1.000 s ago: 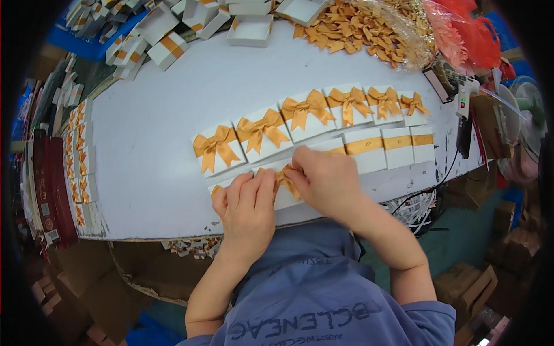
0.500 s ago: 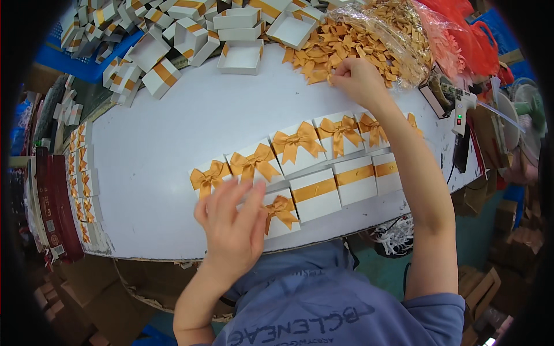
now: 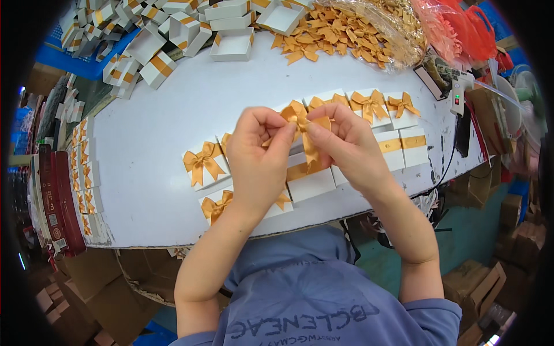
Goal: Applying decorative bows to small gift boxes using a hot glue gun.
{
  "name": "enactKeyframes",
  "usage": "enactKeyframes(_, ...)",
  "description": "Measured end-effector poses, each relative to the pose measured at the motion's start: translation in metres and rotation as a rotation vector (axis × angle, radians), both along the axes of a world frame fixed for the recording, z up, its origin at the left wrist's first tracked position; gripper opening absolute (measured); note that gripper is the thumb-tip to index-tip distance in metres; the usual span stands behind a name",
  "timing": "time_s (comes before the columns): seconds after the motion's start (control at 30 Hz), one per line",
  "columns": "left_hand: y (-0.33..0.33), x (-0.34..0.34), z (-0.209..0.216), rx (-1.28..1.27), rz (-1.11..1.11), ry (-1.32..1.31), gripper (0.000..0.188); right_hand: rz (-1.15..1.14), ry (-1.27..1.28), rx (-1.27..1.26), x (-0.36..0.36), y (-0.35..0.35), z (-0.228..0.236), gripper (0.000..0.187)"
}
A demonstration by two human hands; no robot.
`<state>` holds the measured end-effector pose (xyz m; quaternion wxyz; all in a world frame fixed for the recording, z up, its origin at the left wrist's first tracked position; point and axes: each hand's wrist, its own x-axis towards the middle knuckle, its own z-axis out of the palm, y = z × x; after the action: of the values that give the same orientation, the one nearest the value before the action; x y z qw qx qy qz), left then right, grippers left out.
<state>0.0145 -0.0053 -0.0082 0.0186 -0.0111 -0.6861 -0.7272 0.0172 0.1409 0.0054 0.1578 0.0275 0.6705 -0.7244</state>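
Note:
A gold ribbon bow (image 3: 299,117) is pinched between my two hands, over two rows of small white boxes. My left hand (image 3: 261,147) closes its thumb and forefinger on the bow's left side. My right hand (image 3: 349,141) grips its right side the same way. Gold bows sit on the boxes of the far row, such as the white box (image 3: 225,173) at its left end. Nearer me, a white box (image 3: 311,183) below the held bow has a flat gold band and no bow. Two boxes left of it carry bows, partly hidden by my left forearm.
A heap of gold bows (image 3: 329,32) spills from a clear bag at the back. Open white boxes (image 3: 234,46) are piled at back left. A glue gun (image 3: 460,92) with a cable stands at right. More bowed boxes (image 3: 86,173) line the left edge.
My right hand has come back from the bow heap with a bow. My left hand has moved right and up to meet it, and both now hold the bow.

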Motion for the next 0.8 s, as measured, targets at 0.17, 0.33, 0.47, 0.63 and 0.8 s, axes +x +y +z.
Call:
enactKeyframes(0.17, -0.011, 0.030, -0.022, -0.308, -0.053, 0.249, 0.014, -0.085, 0.179, 0.180, 0.018, 0.006, -0.028, 0.011)
enactKeyframes(0.33, -0.012, 0.054, -0.020, -0.582, -0.140, 0.241, 0.021, -0.029, 0.325, 0.560, 0.032, 0.008, -0.027, 0.011)
enactKeyframes(0.47, -0.011, 0.059, -0.016, -0.612, -0.165, 0.249, 0.023, -0.018, 0.470, 0.749, 0.035, 0.010, -0.027, 0.010)
enactKeyframes(0.63, -0.009, 0.057, -0.028, -0.771, -0.220, 0.349, 0.032, -0.015, 0.594, 0.925, 0.035, 0.008, -0.033, 0.010)
enactKeyframes(0.8, -0.008, 0.057, -0.022, -1.039, -0.219, 0.461, 0.033, 0.033, 0.634, 1.083, 0.034, 0.009, -0.036, 0.014)
